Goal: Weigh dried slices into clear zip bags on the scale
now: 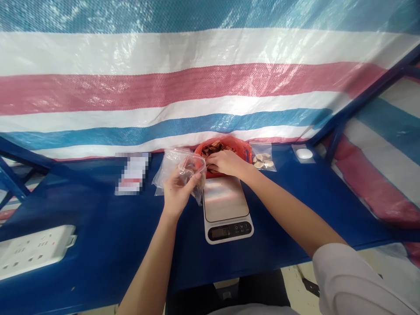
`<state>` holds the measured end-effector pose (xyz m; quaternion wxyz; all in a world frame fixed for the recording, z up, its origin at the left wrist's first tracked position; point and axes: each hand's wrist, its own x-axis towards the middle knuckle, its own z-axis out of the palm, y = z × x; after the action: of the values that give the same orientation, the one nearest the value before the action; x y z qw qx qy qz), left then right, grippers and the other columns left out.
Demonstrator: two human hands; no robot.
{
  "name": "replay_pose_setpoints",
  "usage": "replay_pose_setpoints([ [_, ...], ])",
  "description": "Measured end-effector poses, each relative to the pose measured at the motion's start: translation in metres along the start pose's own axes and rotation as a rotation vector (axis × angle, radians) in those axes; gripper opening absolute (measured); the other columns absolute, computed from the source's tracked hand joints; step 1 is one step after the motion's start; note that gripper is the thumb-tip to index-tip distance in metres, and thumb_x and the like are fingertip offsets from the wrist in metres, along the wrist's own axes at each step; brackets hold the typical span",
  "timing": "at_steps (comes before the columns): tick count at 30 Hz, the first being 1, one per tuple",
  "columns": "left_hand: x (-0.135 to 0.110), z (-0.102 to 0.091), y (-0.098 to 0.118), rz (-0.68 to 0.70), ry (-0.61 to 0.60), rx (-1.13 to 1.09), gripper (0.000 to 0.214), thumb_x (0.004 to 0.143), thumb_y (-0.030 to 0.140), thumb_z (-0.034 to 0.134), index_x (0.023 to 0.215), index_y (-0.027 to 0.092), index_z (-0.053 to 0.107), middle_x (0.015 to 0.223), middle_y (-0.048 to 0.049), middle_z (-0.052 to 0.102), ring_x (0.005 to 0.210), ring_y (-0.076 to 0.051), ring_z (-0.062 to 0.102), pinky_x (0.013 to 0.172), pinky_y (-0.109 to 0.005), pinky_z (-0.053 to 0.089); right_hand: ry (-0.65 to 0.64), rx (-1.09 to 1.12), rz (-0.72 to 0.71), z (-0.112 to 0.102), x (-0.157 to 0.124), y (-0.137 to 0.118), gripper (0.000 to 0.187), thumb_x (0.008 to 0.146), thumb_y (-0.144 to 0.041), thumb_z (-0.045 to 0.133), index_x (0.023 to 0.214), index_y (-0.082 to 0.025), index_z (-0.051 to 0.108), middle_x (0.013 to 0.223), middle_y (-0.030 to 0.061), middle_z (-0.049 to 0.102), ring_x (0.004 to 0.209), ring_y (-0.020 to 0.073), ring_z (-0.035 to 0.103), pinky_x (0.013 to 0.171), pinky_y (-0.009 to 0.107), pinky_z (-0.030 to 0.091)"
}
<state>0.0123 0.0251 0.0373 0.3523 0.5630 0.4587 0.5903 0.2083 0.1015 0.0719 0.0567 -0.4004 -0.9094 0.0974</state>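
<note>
Here, left hand (177, 192) clenched around a clear plastic zip bag (169, 168), fingers curled over its crumpled mouth, the bag held up just left of a digital kitchen scale (225, 210), its lower corner hanging by the edge of the steel platform (225, 199). Right hand (226, 162) curled, fingers at the mouth of a red plastic bag (244, 151) and among dried brown slices (215, 148); any piece between the fingertips hidden, so grip impossible to tell. Red bag directly behind the scale.

Possible faults: slices slipping onto the blue tabletop (98, 227), through a loose pinch or a narrow bag mouth; red bag tipping, through a knock from the right wrist (249, 173); a false reading, through a bag corner pressing on the platform.

Counts: two hands; one scale, its display (229, 231) too blurred to read; one red bag, slices too piled to count; one small zip bag (264, 151) with about five pale slices (262, 161); one white oval object (304, 154); one pixelated card (132, 173); one power strip (33, 251).
</note>
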Motion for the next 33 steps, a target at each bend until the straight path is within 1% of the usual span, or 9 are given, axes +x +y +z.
replay_pose_setpoints([
  [3, 0.000, 0.000, 0.000, -0.007, 0.004, 0.020, 0.060, 0.076, 0.051, 0.084, 0.126, 0.019, 0.072, 0.112, -0.0100, 0.077, 0.106, -0.027, 0.073, 0.103, -0.044, 0.056, 0.005, -0.021, 0.036, -0.004, -0.002, 0.003, 0.031, 0.104, -0.029, 0.051, 0.121, -0.027, 0.077, 0.129, 0.0044, 0.074, 0.119, 0.0246, 0.067, 0.085, 0.030, 0.048],
  [7, 0.000, 0.000, 0.001, -0.005, -0.003, 0.029, 0.055, 0.077, 0.051, 0.083, 0.121, 0.020, 0.074, 0.113, -0.0102, 0.077, 0.109, -0.028, 0.073, 0.103, -0.044, 0.056, 0.040, -0.037, 0.027, -0.005, -0.002, 0.011, 0.032, 0.105, -0.030, 0.051, 0.124, -0.026, 0.076, 0.131, 0.0055, 0.074, 0.118, 0.0247, 0.068, 0.094, 0.032, 0.048],
  [13, -0.001, 0.000, 0.001, 0.007, -0.022, 0.027, 0.049, 0.080, 0.049, 0.082, 0.119, 0.021, 0.075, 0.112, -0.0091, 0.077, 0.104, -0.026, 0.074, 0.100, -0.041, 0.058, 0.050, -0.141, 0.035, -0.002, -0.002, 0.019, 0.034, 0.102, -0.021, 0.049, 0.124, -0.023, 0.075, 0.127, 0.0058, 0.076, 0.112, 0.0255, 0.069, 0.087, 0.033, 0.050],
  [16, -0.001, 0.000, 0.001, 0.010, -0.029, 0.021, 0.042, 0.081, 0.048, 0.081, 0.113, 0.021, 0.077, 0.107, -0.0080, 0.078, 0.099, -0.024, 0.075, 0.096, -0.038, 0.059, 0.022, -0.165, 0.042, -0.003, -0.004, 0.017, 0.035, 0.101, -0.018, 0.049, 0.124, -0.022, 0.075, 0.129, 0.0069, 0.074, 0.116, 0.0264, 0.068, 0.089, 0.035, 0.051],
  [19, -0.001, 0.000, 0.001, -0.004, -0.021, 0.006, 0.046, 0.079, 0.047, 0.083, 0.116, 0.021, 0.075, 0.109, -0.0085, 0.078, 0.101, -0.025, 0.075, 0.097, -0.038, 0.059, 0.007, -0.134, 0.022, -0.005, -0.009, 0.013, 0.035, 0.100, -0.017, 0.052, 0.126, -0.023, 0.074, 0.133, 0.0070, 0.072, 0.118, 0.0264, 0.067, 0.091, 0.035, 0.052],
  [22, -0.001, 0.000, 0.002, -0.009, -0.013, -0.004, 0.051, 0.078, 0.048, 0.083, 0.120, 0.020, 0.074, 0.115, -0.0102, 0.077, 0.107, -0.027, 0.074, 0.099, -0.041, 0.058, 0.076, -0.110, -0.004, -0.005, -0.017, 0.010, 0.038, 0.100, -0.016, 0.051, 0.131, -0.023, 0.071, 0.136, 0.0079, 0.071, 0.121, 0.0255, 0.067, 0.097, 0.036, 0.052],
  [25, 0.000, 0.000, 0.003, -0.008, -0.014, -0.001, 0.054, 0.078, 0.049, 0.083, 0.122, 0.019, 0.073, 0.116, -0.0104, 0.076, 0.108, -0.026, 0.073, 0.102, -0.041, 0.056, 0.126, -0.075, -0.047, -0.002, -0.024, 0.006, 0.035, 0.101, -0.017, 0.051, 0.126, -0.021, 0.074, 0.134, 0.0083, 0.072, 0.122, 0.0243, 0.067, 0.101, 0.036, 0.051],
  [29, -0.001, 0.000, 0.004, -0.029, -0.005, 0.008, 0.058, 0.077, 0.051, 0.083, 0.123, 0.018, 0.072, 0.115, -0.0107, 0.077, 0.107, -0.027, 0.072, 0.103, -0.042, 0.055, 0.053, -0.124, -0.037, 0.004, -0.024, -0.002, 0.030, 0.102, -0.020, 0.051, 0.115, -0.022, 0.078, 0.119, 0.0082, 0.077, 0.111, 0.0258, 0.070, 0.102, 0.041, 0.049],
  [33, -0.001, -0.001, 0.003, -0.029, -0.001, 0.006, 0.055, 0.077, 0.050, 0.083, 0.120, 0.018, 0.074, 0.112, -0.0102, 0.077, 0.107, -0.027, 0.072, 0.104, -0.043, 0.054, -0.010, -0.175, 0.034, 0.006, -0.016, -0.008, 0.029, 0.101, -0.023, 0.053, 0.118, -0.026, 0.077, 0.122, 0.0094, 0.074, 0.111, 0.0271, 0.070, 0.104, 0.044, 0.045],
])
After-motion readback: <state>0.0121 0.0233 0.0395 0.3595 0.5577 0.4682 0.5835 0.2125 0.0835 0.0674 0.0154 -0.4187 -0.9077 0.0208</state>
